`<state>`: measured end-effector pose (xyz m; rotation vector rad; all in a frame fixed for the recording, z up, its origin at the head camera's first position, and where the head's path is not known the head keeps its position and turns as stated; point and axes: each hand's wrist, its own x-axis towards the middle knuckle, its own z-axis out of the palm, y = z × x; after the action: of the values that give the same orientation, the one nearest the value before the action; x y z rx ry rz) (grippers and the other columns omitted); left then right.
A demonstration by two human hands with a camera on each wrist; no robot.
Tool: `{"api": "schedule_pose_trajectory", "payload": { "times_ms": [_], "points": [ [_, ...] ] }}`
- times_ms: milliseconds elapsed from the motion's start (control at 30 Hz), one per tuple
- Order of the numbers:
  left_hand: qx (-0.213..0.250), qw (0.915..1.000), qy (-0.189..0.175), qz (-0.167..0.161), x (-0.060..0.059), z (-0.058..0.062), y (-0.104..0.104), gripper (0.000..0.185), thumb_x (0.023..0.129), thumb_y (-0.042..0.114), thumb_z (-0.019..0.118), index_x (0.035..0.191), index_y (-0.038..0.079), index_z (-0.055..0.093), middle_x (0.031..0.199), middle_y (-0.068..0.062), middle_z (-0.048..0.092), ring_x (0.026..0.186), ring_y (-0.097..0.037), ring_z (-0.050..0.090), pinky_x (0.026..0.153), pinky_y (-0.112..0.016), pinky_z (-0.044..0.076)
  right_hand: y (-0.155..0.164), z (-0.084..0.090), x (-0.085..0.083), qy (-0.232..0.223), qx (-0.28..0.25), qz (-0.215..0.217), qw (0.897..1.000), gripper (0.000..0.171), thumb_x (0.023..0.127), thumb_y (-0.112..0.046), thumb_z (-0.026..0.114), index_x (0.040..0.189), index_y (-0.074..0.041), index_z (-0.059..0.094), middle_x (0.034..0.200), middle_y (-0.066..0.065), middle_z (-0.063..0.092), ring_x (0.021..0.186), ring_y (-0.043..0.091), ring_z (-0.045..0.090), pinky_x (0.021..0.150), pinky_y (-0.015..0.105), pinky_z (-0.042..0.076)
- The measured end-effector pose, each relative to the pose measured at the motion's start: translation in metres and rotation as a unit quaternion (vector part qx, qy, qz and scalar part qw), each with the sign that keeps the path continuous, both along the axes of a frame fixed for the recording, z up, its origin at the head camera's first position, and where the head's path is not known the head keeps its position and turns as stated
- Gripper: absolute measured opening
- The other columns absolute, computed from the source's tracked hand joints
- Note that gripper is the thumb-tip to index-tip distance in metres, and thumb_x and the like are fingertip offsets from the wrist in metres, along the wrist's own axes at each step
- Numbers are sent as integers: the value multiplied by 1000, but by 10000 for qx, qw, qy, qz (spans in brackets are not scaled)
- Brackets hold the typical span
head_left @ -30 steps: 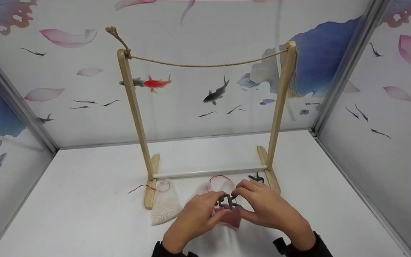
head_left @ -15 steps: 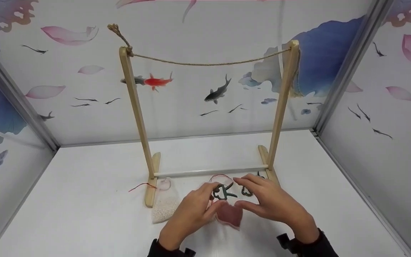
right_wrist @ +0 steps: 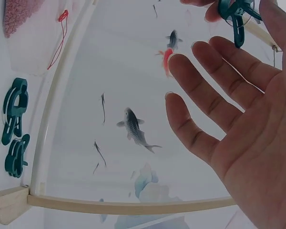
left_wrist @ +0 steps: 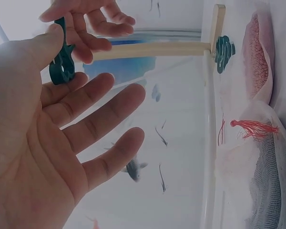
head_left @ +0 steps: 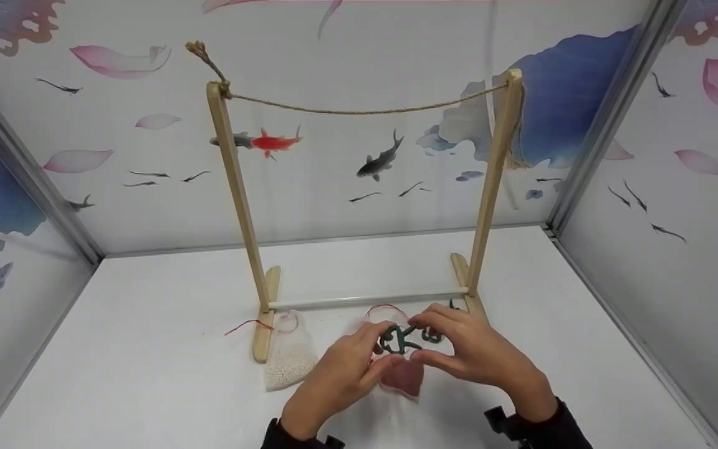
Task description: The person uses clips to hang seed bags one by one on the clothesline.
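Note:
A dark green plastic spring clip [head_left: 400,340] is held above the table between both hands. My left hand [head_left: 345,368] pinches its jaw end with thumb and forefinger, and the other fingers are spread in the left wrist view. My right hand [head_left: 474,349] has its thumb and forefinger at the tips of the two handles, one on each side. Behind the right fingers, another green clip [head_left: 432,335] lies on the table; the right wrist view shows two such clips [right_wrist: 15,110] side by side. Below the hands lies a sheer drawstring bag with reddish filling [head_left: 404,378].
A wooden frame [head_left: 495,181] with a rope [head_left: 359,113] across its top and a white rod [head_left: 365,300] low down stands behind the hands. At left lies a bag of white grains [head_left: 290,362]. The left wrist view shows a bag with dark filling [left_wrist: 267,191].
Half a second ago my right fingers were apart from the clip, which my left hand held. The clip has since moved slightly right, and my right thumb and forefinger are at its handles.

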<state>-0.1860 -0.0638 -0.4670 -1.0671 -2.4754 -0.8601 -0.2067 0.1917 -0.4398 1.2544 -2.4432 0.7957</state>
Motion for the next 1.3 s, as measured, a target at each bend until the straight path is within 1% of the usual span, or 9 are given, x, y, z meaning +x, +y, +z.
{"api": "schedule_pose_trajectory", "payload": {
  "times_ms": [167,433,600,800,900,1000,1100,1200,1300],
  "points": [
    [-3,9999,-101,-17,0,-1,1,48,107,41,50,141,7,52,109,-1,62,81,-13,60,71,-26,49,-1,1,0,22,-116,90,9999,41,93,-36,75,124,-12,64,112,-5,65,91,9,64,75,31,57],
    [41,9997,-237,-65,0,-2,2,49,107,42,50,143,10,51,107,3,60,80,-7,53,71,-25,48,-1,3,0,17,-384,215,9990,41,92,-33,77,126,-14,63,112,-5,64,89,14,66,74,31,57],
    [78,9998,-198,-54,0,-2,2,47,107,41,51,143,11,50,110,2,61,82,-8,57,72,-25,50,-1,4,1,78,-480,253,9985,39,91,-30,78,124,-15,63,111,-6,64,88,14,66,73,32,57],
    [139,9996,-222,-49,1,-2,3,46,107,40,51,142,11,51,112,1,63,85,-11,61,73,-27,51,-1,4,1,64,-502,203,9985,38,92,-30,78,122,-13,64,110,-6,64,88,13,65,73,30,57],
    [170,9992,-342,-72,0,-2,3,46,107,40,50,143,12,50,112,1,63,89,-9,62,73,-26,51,-1,4,1,203,-570,234,9979,37,91,-28,78,121,-11,64,109,-5,64,86,13,65,72,28,56],
    [214,9990,-382,-60,-1,-4,4,46,107,39,51,142,10,51,111,0,63,90,-10,64,72,-24,52,1,5,1,367,-697,204,9967,36,90,-27,80,119,-12,65,106,-7,63,82,12,65,70,25,55],
    [293,9993,-212,59,-3,-7,6,44,105,37,56,138,8,55,110,-1,66,88,-13,67,72,-23,53,3,6,1,513,-925,169,9942,35,88,-25,82,116,-13,66,103,-5,65,78,11,65,68,22,54],
    [371,9987,-26,343,-6,-11,7,39,102,35,63,130,8,61,106,0,68,82,-12,66,69,-22,52,6,8,-1,683,-1189,167,9904,35,85,-20,85,112,-12,66,100,-2,66,74,11,64,65,21,54],
    [414,9969,28,662,-8,-15,7,34,99,32,69,123,8,65,103,0,69,78,-11,64,67,-22,52,9,9,-2,800,-1351,97,9875,35,83,-17,86,112,-12,66,99,-4,66,74,9,64,64,21,53]
  ]
}}
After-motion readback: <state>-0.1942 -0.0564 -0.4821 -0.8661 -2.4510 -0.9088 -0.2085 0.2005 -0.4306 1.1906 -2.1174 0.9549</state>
